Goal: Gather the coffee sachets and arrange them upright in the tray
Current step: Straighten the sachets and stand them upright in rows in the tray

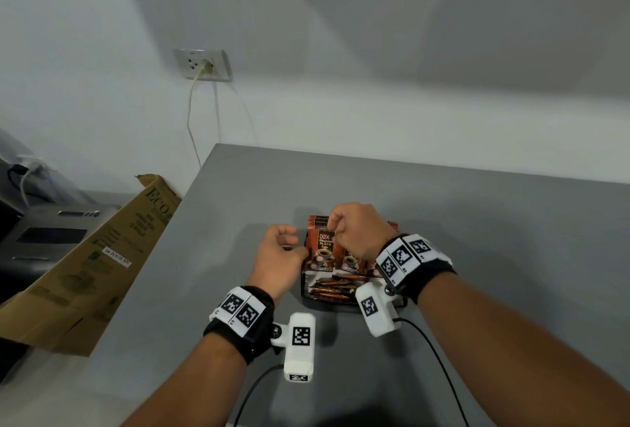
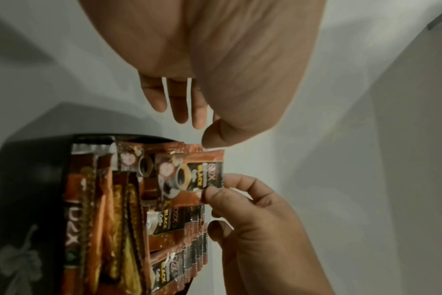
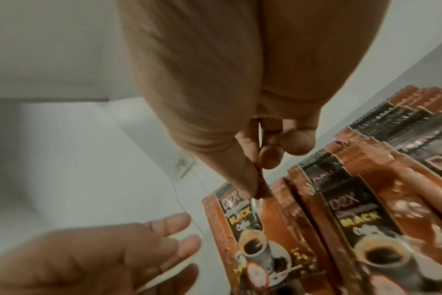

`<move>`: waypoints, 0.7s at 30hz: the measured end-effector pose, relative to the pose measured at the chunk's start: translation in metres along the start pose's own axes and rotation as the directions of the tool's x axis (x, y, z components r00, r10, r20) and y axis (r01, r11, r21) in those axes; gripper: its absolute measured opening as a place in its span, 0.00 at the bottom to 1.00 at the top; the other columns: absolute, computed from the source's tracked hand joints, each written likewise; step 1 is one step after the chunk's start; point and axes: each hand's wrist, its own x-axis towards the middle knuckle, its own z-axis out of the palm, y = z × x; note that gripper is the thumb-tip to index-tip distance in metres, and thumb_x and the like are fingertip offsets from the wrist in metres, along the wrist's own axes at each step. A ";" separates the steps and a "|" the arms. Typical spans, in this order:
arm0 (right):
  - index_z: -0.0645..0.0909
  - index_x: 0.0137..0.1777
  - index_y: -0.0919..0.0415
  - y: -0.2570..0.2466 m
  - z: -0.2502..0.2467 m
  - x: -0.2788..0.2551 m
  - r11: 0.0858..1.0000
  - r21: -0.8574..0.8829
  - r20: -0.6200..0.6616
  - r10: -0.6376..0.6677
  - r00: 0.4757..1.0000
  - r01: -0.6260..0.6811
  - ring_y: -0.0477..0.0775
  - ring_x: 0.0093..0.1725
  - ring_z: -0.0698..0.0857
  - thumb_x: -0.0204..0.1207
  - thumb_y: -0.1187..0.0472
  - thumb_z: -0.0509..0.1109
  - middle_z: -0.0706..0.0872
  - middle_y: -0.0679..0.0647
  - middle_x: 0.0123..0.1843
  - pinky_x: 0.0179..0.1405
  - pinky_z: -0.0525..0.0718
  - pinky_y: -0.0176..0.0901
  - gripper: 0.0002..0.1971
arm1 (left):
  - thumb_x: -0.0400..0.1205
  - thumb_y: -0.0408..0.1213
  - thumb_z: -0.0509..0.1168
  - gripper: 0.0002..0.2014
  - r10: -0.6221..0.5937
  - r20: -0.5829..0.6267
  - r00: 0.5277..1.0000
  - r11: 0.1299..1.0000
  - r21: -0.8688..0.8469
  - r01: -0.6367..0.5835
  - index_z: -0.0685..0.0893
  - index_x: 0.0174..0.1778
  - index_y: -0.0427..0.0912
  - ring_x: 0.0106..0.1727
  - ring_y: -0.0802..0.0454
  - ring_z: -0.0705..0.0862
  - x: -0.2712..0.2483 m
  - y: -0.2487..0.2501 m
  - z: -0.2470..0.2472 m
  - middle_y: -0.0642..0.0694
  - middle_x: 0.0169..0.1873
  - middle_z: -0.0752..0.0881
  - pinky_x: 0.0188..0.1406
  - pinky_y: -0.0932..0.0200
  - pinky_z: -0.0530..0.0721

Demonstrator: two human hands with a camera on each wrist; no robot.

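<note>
A black tray [image 1: 324, 304] on the grey table holds several brown "Black Coffee" sachets standing upright in rows, with more lying flat in its front part [image 1: 335, 287]. My right hand [image 1: 335, 227] pinches the top edge of the front-left upright sachet [image 1: 324, 249] between thumb and forefinger. The right wrist view shows that pinch [image 3: 255, 185] on the same sachet [image 3: 242, 229]. My left hand [image 1: 293, 242] hovers just left of the tray with relaxed fingers. In the left wrist view its thumb tip [image 2: 212, 137] is at the corner of the sachet [image 2: 194, 175]. The tray's flower-printed wall [image 2: 20, 239] shows there.
A flattened cardboard box [image 1: 102, 256] leans over the table's left edge, above a grey machine [image 1: 51, 232]. A wall socket [image 1: 203, 65] with a plugged cord is behind. The grey table [image 1: 494, 239] stretches right of the tray. Wrist-camera cables trail toward me.
</note>
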 end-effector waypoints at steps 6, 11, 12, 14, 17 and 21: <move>0.82 0.40 0.52 0.003 0.025 0.005 0.991 -0.136 0.115 -0.006 0.993 0.022 0.50 0.44 0.86 0.73 0.74 0.72 0.85 0.45 0.40 0.46 0.82 0.39 0.13 | 0.78 0.25 0.68 0.16 -0.008 0.009 1.000 0.999 0.042 0.007 0.79 0.59 0.45 0.43 0.55 0.81 -0.003 -0.007 -0.006 0.47 0.47 0.82 0.41 0.64 0.77; 0.83 0.41 0.56 0.004 0.033 0.011 0.985 -0.172 0.135 -0.002 0.991 0.025 0.53 0.47 0.85 0.73 0.75 0.69 0.86 0.49 0.43 0.46 0.81 0.39 0.12 | 0.79 0.26 0.67 0.15 -0.014 0.014 1.000 0.999 0.051 0.013 0.79 0.60 0.45 0.42 0.55 0.81 -0.005 -0.009 -0.008 0.47 0.46 0.83 0.41 0.63 0.79; 0.83 0.42 0.57 0.005 0.033 0.011 0.984 -0.175 0.139 0.003 0.990 0.021 0.53 0.47 0.85 0.73 0.75 0.69 0.86 0.49 0.43 0.47 0.82 0.39 0.11 | 0.79 0.26 0.67 0.15 -0.015 0.014 1.000 0.999 0.051 0.014 0.79 0.59 0.45 0.42 0.55 0.82 -0.006 -0.010 -0.009 0.47 0.46 0.83 0.41 0.62 0.79; 0.82 0.44 0.55 0.006 0.030 0.008 0.987 -0.162 0.127 0.011 0.992 0.010 0.52 0.47 0.85 0.74 0.73 0.71 0.85 0.48 0.44 0.47 0.81 0.38 0.10 | 0.79 0.26 0.67 0.15 -0.015 0.024 1.000 0.998 0.057 0.014 0.79 0.58 0.46 0.42 0.54 0.82 -0.008 -0.010 -0.009 0.47 0.47 0.83 0.41 0.61 0.79; 0.84 0.46 0.57 0.005 0.012 -0.002 0.996 -0.080 0.092 0.033 0.995 -0.026 0.49 0.46 0.86 0.75 0.67 0.73 0.86 0.48 0.44 0.45 0.83 0.38 0.05 | 0.76 0.26 0.71 0.18 -0.015 0.109 0.994 0.997 0.081 0.007 0.78 0.58 0.45 0.44 0.54 0.81 -0.015 -0.012 -0.009 0.46 0.47 0.82 0.45 0.58 0.81; 0.90 0.51 0.56 0.010 -0.014 -0.026 0.988 -0.153 0.292 0.080 0.953 -0.036 0.44 0.49 0.87 0.74 0.54 0.77 0.89 0.44 0.49 0.52 0.83 0.38 0.08 | 0.72 0.30 0.78 0.22 0.013 0.236 0.972 0.982 0.182 -0.057 0.77 0.55 0.53 0.49 0.56 0.81 -0.025 -0.017 -0.006 0.48 0.50 0.80 0.42 0.65 0.77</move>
